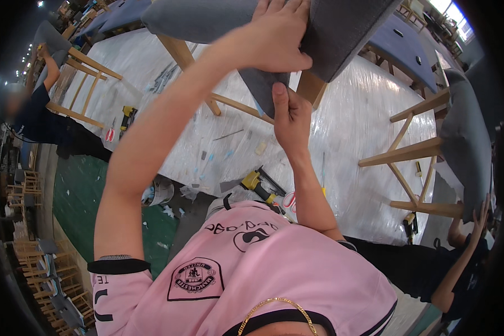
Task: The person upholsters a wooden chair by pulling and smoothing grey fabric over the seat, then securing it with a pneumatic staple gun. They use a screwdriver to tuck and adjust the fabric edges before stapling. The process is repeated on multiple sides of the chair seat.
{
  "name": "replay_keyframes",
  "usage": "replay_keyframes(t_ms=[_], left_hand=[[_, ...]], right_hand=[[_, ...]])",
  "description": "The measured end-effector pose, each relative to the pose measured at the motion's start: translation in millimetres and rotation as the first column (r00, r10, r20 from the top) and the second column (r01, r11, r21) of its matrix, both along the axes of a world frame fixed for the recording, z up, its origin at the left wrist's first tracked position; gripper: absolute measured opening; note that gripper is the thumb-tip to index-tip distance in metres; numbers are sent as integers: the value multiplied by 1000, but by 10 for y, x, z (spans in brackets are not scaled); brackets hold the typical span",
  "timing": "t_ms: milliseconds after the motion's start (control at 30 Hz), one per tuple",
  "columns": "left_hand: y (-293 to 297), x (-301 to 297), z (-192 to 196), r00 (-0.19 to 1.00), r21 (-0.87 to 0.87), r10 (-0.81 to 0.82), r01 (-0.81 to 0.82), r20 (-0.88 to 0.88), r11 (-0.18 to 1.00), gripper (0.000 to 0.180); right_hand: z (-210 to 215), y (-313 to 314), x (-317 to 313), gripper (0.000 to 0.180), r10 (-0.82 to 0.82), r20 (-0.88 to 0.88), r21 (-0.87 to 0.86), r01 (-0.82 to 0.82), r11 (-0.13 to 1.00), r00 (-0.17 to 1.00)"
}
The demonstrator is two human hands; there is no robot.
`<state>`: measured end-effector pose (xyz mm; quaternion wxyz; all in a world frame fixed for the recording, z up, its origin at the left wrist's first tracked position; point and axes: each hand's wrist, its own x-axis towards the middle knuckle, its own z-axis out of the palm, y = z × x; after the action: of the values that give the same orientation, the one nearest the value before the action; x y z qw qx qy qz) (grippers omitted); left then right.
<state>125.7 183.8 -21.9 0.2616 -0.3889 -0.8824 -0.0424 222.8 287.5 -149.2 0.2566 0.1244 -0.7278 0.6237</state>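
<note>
A wooden-legged chair (193,21) with grey upholstery stands on the table before me at the top of the view. My left hand (277,42) lies on the grey fabric where two padded parts meet, its fingers stretched upward and its thumb apart to the right. Just below it, my right hand (292,120) pinches the lower end of a hanging grey fabric flap (259,92). The thumb is in front; the other fingers are curled and partly hidden. A yellow and black staple gun (256,183) rests near my body, with red-handled scissors (289,203) beside it.
Clear plastic film covers the worktable (347,151), with scraps scattered on it. Another grey chair (467,140) lies at the right, near a person (459,269). At the left a second person (42,120) handles a chair (89,61); another staple gun (127,119) lies nearby.
</note>
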Motion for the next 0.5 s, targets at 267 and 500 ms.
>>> replay_keyframes(t_ms=[267,500], left_hand=[[-155,-241,253,972,-96,-215,224,98,970,132],[-144,-322,349,932,-127,-325,346,159,930,132]], right_hand=[[-245,224,-126,52,-8,-61,36,10,999,998],[-140,133,-8,44,-301,-164,48,313,949,939]])
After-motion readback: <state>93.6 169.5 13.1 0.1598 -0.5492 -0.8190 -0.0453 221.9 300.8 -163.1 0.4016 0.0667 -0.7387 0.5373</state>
